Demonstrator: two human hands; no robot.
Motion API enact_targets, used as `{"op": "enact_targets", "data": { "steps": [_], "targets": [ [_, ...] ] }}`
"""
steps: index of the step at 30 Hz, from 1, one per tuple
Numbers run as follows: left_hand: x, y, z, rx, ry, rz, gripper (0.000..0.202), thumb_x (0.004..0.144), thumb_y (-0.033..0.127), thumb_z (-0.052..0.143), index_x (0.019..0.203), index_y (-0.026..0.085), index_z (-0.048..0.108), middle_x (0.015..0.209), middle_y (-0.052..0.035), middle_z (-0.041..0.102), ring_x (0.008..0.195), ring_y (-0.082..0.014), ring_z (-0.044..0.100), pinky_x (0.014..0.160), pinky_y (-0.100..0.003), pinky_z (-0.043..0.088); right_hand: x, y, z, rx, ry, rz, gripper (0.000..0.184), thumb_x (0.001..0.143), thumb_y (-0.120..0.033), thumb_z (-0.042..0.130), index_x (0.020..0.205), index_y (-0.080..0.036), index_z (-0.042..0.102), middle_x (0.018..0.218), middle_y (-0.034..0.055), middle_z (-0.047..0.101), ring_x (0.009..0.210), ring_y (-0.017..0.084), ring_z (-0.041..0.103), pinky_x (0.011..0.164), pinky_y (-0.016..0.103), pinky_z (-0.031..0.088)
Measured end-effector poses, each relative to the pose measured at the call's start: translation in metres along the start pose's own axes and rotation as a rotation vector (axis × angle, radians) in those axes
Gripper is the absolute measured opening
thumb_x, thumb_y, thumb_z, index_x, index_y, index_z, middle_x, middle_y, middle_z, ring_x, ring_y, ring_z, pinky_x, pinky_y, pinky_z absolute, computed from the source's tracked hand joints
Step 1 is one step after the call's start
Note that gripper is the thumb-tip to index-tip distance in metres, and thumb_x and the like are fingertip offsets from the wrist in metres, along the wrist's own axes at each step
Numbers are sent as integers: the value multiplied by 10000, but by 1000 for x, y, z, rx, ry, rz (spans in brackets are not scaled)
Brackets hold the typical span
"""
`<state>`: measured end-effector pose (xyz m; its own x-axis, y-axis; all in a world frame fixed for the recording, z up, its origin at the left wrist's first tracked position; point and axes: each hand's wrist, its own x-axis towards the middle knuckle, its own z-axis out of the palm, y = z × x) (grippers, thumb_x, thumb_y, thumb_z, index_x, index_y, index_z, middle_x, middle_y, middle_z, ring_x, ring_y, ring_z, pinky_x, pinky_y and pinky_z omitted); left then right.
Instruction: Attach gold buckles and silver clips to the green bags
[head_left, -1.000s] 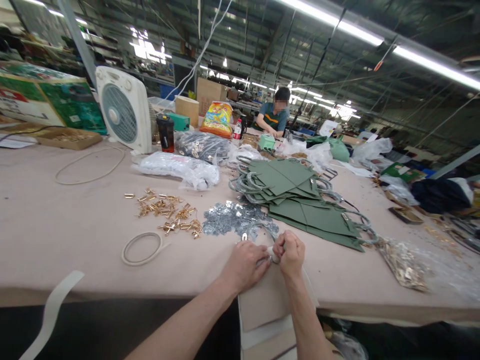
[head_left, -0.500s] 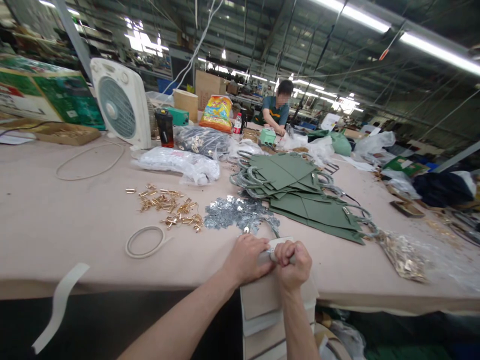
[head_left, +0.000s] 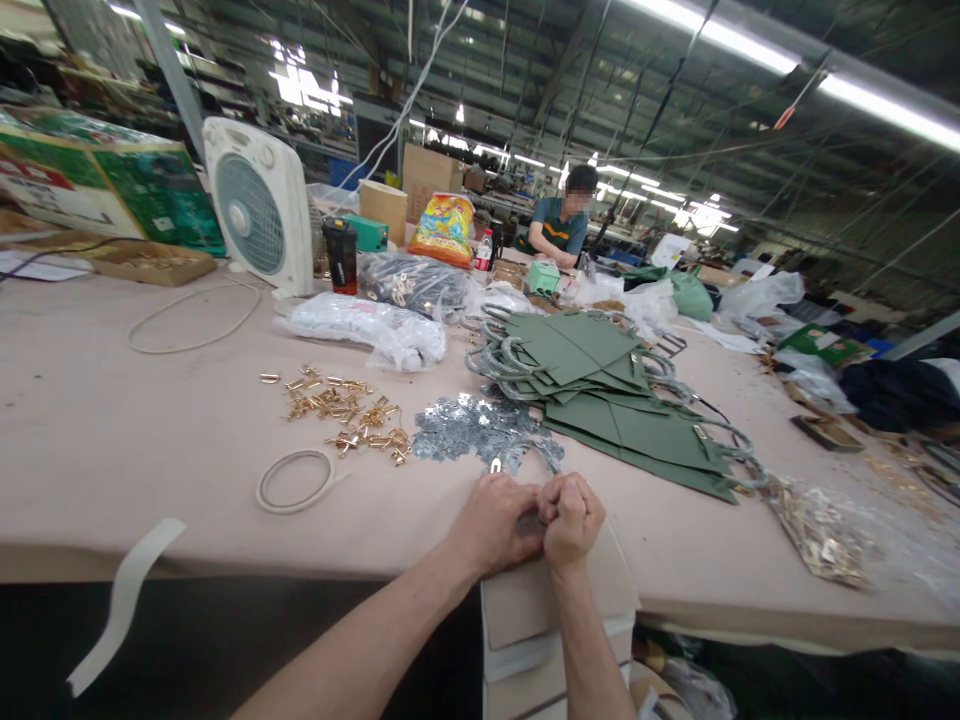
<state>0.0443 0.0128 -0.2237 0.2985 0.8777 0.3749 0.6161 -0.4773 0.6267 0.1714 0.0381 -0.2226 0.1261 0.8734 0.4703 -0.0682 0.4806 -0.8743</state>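
My left hand [head_left: 495, 522] and my right hand [head_left: 571, 518] are closed and pressed together at the table's near edge, over a beige block [head_left: 555, 600]. They pinch a small piece between them that I cannot make out. Just beyond lie a heap of small silver metal plates [head_left: 469, 430] and a scatter of gold clasps [head_left: 341, 410]. A fanned pile of green fabric pieces with grey cord handles [head_left: 600, 385] stretches to the right.
A white tape loop [head_left: 294, 483] and a cord loop [head_left: 195, 318] lie left. A white fan [head_left: 259, 210], black bottle [head_left: 341, 255] and plastic bags [head_left: 367, 330] stand further back. A bag of gold parts [head_left: 814, 520] lies right. A person [head_left: 562, 225] works at the far end.
My hands stayed together at the table edge. The right fist, which had shifted right with a pale piece showing, has come back against the left hand, hiding that piece.
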Motion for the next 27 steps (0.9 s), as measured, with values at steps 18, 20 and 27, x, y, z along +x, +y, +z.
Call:
{"op": "enact_targets", "data": {
  "steps": [18, 20, 27],
  "targets": [
    [-4, -4, 3, 84, -28, -3, 590, 784, 567, 811, 1273, 281, 645, 1310, -24, 710, 1152, -274, 624, 1048, -423, 406, 46, -15, -4, 242, 52, 294, 398, 946, -461, 589, 654, -214, 479, 464, -94, 382, 353, 63, 283, 368, 197, 234],
    [-2, -3, 1, 94, -45, -9, 526, 804, 546, 794, 1240, 283, 663, 1265, -21, 726, 1125, -270, 631, 1021, -419, 420, 46, -10, 4, 169, -25, 343, 417, 943, -490, 595, 650, -210, 497, 452, -90, 388, 355, 67, 290, 367, 201, 225],
    [1, -1, -1, 97, -46, -15, 338, 828, 489, 774, 1062, 256, 701, 1146, -27, 757, 1009, -264, 657, 915, -400, 443, 29, -3, 5, -87, -150, 188, 463, 993, -491, 524, 621, -214, 502, 474, -65, 410, 419, 102, 359, 410, 241, 288]
  ]
}}
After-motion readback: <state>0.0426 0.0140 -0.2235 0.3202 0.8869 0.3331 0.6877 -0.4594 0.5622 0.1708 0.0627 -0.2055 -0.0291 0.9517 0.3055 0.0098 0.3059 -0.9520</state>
